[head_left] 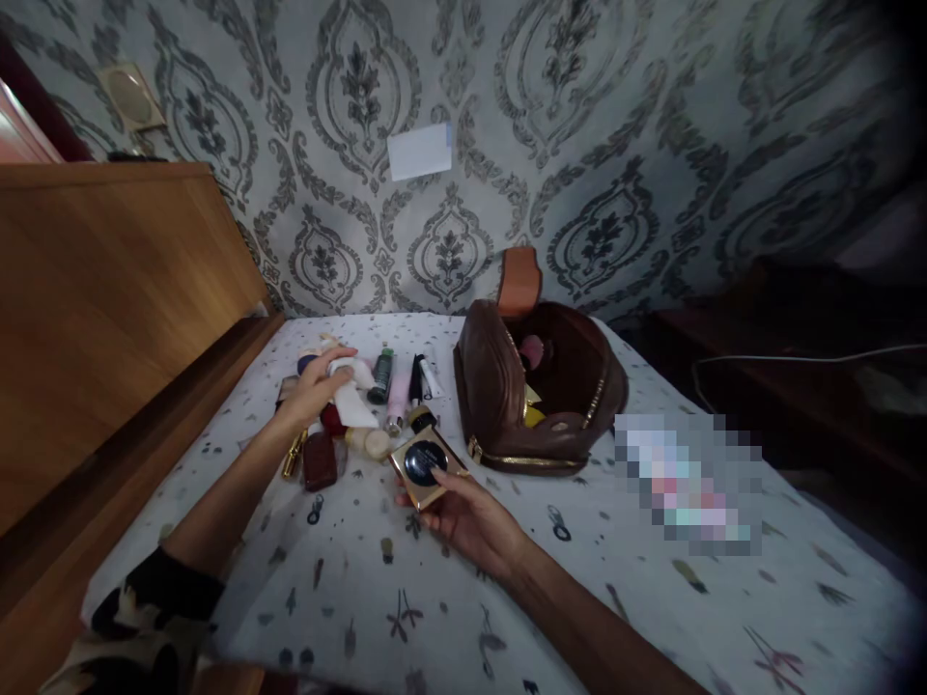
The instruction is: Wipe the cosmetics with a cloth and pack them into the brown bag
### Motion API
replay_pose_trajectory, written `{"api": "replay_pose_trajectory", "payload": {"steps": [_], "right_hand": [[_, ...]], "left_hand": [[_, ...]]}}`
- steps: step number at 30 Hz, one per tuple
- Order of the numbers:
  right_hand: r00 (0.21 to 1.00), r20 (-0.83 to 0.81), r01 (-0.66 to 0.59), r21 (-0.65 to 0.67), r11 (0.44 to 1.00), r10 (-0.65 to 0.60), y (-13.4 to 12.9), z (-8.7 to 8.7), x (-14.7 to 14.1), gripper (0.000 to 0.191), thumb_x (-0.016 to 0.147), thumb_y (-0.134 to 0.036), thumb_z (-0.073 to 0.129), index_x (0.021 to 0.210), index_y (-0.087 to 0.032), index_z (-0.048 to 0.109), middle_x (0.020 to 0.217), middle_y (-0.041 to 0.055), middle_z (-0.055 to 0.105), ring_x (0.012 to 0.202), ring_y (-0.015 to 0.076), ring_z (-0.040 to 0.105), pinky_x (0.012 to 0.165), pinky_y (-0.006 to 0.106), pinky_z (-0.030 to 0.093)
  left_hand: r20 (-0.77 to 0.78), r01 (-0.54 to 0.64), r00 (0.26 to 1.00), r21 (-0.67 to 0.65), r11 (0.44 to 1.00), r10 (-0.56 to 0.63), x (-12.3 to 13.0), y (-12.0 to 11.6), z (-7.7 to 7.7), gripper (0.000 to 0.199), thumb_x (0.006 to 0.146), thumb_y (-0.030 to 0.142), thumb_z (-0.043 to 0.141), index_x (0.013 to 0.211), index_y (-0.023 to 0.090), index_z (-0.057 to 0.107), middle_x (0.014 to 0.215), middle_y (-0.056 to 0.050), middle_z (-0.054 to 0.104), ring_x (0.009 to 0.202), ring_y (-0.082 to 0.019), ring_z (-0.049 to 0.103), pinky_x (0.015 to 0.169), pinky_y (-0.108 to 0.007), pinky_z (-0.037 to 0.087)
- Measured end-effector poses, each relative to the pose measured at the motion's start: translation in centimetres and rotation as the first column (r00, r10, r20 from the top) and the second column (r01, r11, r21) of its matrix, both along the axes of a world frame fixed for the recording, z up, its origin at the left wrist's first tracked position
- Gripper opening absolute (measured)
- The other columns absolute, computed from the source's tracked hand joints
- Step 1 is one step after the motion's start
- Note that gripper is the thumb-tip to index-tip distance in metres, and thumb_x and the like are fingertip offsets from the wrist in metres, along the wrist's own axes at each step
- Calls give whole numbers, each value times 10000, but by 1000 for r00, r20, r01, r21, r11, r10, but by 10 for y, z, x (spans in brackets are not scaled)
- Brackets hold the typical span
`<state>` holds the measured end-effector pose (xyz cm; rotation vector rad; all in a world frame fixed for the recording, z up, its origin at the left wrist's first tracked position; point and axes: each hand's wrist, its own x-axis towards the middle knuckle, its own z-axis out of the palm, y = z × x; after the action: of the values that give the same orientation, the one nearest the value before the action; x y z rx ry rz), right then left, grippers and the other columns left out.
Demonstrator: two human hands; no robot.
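Note:
My right hand (463,512) grips a square gold compact (426,463) with a round dark centre, thumb on top and fingers beneath. At the left, my left hand (315,386) lies over a group of cosmetics, its fingers on a white tube (353,401); whether it grips the tube is unclear. Around it are a dark red bottle (320,458), a gold tube (293,456), a green bottle (381,376), a pink tube (398,398) and a black-and-white tube (430,376). A brown bag (492,386) stands open to the right, with a pink item and a yellow item inside.
Patterned white cloth (348,598) covers the surface. A wooden panel (108,319) rises at the left, and a patterned wall (478,87) stands behind. A blurred, pixelated patch (688,487) lies right of the bag. A dark area with a pale cable (811,358) is at the far right.

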<state>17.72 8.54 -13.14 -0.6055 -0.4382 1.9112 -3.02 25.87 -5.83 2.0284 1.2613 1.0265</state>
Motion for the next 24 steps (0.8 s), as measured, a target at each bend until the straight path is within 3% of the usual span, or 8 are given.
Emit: {"api": "replay_pose_trajectory", "payload": {"steps": [2,5,8,10,14,17,20,24], "right_hand": [[1000,29,11,47,999,-13,0,0,-2,290,750,-288,789,973,-143,674,937,80,744,812,182,726,554,183,503],[996,82,14,98,995,-22,-2,-2,-5,345,723,-305,804,999,-147,670,898,69,738,750,168,713,542,189,502],[984,162,53,112,992,-71,-4,-4,-5,381,681,-353,832,959,-157,660,778,29,713,671,155,679,546,220,528],[972,216,73,115,991,-96,-5,-5,-5,397,673,-396,836,941,-172,646,733,6,690,625,145,647,536,238,538],[968,233,55,183,982,-97,-6,0,-7,470,661,-424,840,1010,-200,619,776,1,685,635,152,641,516,241,535],[971,224,30,222,975,-80,-7,5,-9,603,643,-400,855,1156,-231,585,889,22,705,687,173,673,527,243,541],[976,190,54,247,967,-103,-9,5,-10,637,655,-392,854,1207,-241,574,909,23,706,722,179,680,562,260,560],[983,100,128,244,961,-156,-7,-1,-8,455,680,-318,849,1072,-227,635,825,-11,702,672,142,649,569,257,567]], "left_hand": [[91,82,993,-16,996,-81,15,-36,-6,449,889,394,536,1283,187,596,1152,-74,695,817,-189,663,655,-268,524],[76,234,967,104,967,-243,38,-80,-14,450,975,379,434,1373,191,528,1320,-97,628,1069,-230,641,876,-334,529],[-189,543,838,208,814,-511,56,-104,-27,415,997,377,411,1332,204,585,1332,-108,630,1284,-263,534,1086,-429,412],[-311,632,767,216,744,-561,64,-108,-35,399,1001,373,404,1288,200,622,1292,-118,655,1318,-265,506,1118,-460,378],[-236,520,848,197,831,-475,65,-102,-39,386,1006,344,386,1234,173,646,1256,-129,665,1240,-247,565,1064,-405,435],[-62,426,904,55,903,-422,59,-98,-38,397,1002,380,394,1226,161,638,1165,-107,702,1036,-222,663,905,-331,516],[87,390,920,-78,918,-383,52,-98,-43,445,992,440,402,1249,139,606,987,-76,736,789,-186,673,703,-276,528],[109,425,901,-14,905,-421,46,-97,-53,460,961,471,470,1228,120,598,1049,-87,715,895,-205,656,780,-282,507]]}}
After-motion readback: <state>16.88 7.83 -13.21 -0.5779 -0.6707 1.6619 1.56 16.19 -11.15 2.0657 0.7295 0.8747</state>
